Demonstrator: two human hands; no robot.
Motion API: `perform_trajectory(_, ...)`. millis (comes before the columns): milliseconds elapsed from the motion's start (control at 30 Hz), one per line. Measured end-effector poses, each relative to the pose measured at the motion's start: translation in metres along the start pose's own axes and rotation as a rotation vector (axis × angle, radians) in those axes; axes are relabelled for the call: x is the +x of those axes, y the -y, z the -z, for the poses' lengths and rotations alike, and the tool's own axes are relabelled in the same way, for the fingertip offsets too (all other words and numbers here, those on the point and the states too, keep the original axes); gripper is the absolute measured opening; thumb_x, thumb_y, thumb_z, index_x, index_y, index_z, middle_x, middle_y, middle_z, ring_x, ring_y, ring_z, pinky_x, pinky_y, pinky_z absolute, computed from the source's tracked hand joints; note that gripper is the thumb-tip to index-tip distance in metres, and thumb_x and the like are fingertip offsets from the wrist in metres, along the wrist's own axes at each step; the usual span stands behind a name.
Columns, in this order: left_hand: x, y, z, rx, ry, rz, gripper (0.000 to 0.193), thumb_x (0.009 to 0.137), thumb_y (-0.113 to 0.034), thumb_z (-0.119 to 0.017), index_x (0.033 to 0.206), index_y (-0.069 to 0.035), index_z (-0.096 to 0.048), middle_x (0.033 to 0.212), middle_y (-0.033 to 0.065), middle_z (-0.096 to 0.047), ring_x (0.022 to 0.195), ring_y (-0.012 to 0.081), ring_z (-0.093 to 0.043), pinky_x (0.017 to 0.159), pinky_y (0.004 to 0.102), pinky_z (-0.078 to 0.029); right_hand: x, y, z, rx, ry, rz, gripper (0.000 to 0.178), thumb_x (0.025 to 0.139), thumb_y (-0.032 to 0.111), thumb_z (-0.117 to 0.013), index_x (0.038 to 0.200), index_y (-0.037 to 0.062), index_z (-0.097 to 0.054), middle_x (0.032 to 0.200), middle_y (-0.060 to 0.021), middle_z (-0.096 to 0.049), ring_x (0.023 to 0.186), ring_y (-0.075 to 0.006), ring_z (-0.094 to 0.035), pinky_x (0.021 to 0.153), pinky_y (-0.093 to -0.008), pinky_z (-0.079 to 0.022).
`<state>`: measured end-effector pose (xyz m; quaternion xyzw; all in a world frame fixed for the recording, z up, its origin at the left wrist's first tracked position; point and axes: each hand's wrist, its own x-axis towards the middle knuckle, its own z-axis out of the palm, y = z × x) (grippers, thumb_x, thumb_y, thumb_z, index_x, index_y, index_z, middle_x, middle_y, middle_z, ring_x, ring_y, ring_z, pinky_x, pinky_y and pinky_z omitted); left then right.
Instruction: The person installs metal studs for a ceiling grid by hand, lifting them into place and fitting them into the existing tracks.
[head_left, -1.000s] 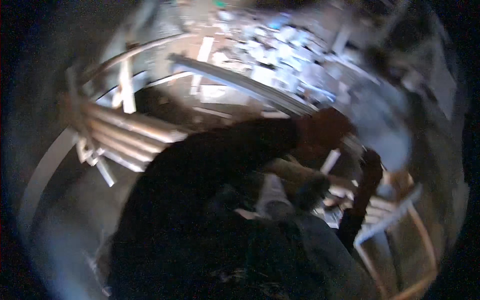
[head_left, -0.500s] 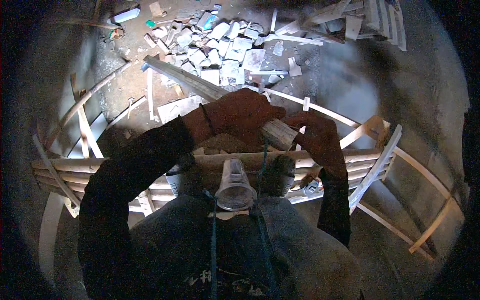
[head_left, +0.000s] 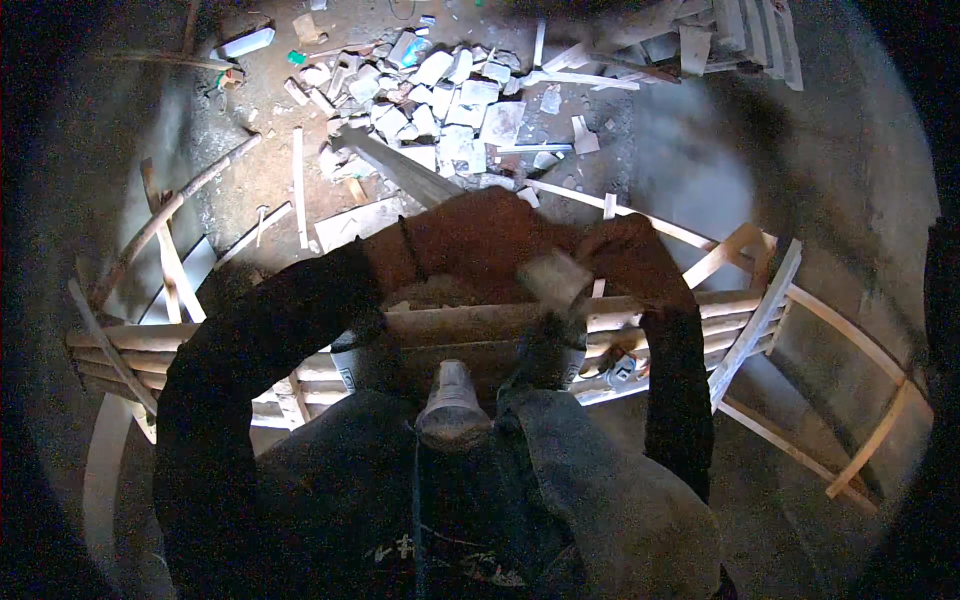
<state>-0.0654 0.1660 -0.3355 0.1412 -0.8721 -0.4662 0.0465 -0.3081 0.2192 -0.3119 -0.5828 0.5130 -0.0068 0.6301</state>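
My left hand (head_left: 480,235) is wrapped over a wooden board (head_left: 410,175), which slants from the rubble side back toward me. The board's near end sticks out blurred below my fingers. Close beside that end, my right hand (head_left: 630,250) is closed with bent fingers; anything in its grip is too dark to make out. Below the hands, against my clothing, is a translucent plastic cup (head_left: 455,400). A cord (head_left: 417,500) runs down my front beneath the cup.
A platform of wooden poles (head_left: 460,325) spans the space under my hands. Ahead lies a heap of broken blocks (head_left: 450,100) on the floor. A hammer (head_left: 262,222) lies at the left. Wooden frames (head_left: 860,440) stand at the right, and slatted wood (head_left: 750,45) at the far right.
The board's far end has swung right and its near end is now blurred by motion. My right hand has risen slightly. The cup has shifted left and changed its tilt.
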Motion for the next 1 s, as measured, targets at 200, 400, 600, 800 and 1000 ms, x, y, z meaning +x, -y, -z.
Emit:
perform_trajectory(200,0.015,-0.002,0.018,0.164,-0.160,0.330,0.064,0.075,-0.048,-0.072,0.119,-0.006,-0.052,0.079,0.0210,-0.067,0.079,0.0398,-0.067,0.070,0.0498,-0.054,-0.027,0.047,-0.024,-0.156,-0.919,0.059,0.024,0.085,0.011,-0.068,0.107,0.0036,-0.064,0.102,-0.0068,-0.065,0.088,-0.0182,-0.060,0.081,-0.0308,-0.048)
perform_trajectory(400,0.025,-0.007,0.018,0.140,-0.268,0.393,0.066,0.079,-0.056,-0.066,0.115,-0.001,-0.054,0.078,0.0245,-0.065,0.078,0.0394,-0.067,0.069,0.0498,-0.055,-0.008,0.041,-0.027,-0.550,-1.038,0.168,0.029,0.077,0.014,-0.077,0.099,0.0030,-0.061,0.096,-0.0113,-0.058,0.088,-0.0266,-0.057,0.079,-0.0341,-0.046)
perform_trajectory(600,0.029,-0.003,0.018,0.200,-0.353,0.306,0.066,0.078,-0.060,-0.065,0.101,0.001,-0.060,0.076,0.0245,-0.065,0.075,0.0398,-0.067,0.067,0.0490,-0.056,-0.009,0.031,-0.003,-0.424,-0.887,0.203,0.029,0.077,0.015,-0.076,0.094,-0.0012,-0.059,0.097,-0.0112,-0.057,0.089,-0.0261,-0.057,0.078,-0.0339,-0.046)
perform_trajectory(800,0.034,0.005,0.013,0.123,-0.307,0.356,0.064,0.077,-0.061,-0.066,0.092,0.002,-0.062,0.076,0.0245,-0.065,0.077,0.0387,-0.068,0.070,0.0485,-0.056,0.003,0.034,-0.007,-0.502,-0.832,0.181,0.020,0.079,0.014,-0.074,0.089,0.0013,-0.063,0.092,-0.0105,-0.057,0.086,-0.0272,-0.054,0.078,-0.0378,-0.043)
perform_trajectory(1000,0.046,0.010,-0.001,0.182,-0.452,0.501,0.062,0.080,-0.059,-0.065,0.094,0.002,-0.063,0.080,0.0244,-0.067,0.075,0.0400,-0.068,0.068,0.0463,-0.057,0.042,-0.008,-0.038,-0.663,-1.266,-0.079,0.014,0.080,0.022,-0.074,0.090,0.0128,-0.071,0.089,-0.0071,-0.057,0.088,-0.0256,-0.051,0.079,-0.0441,-0.038)
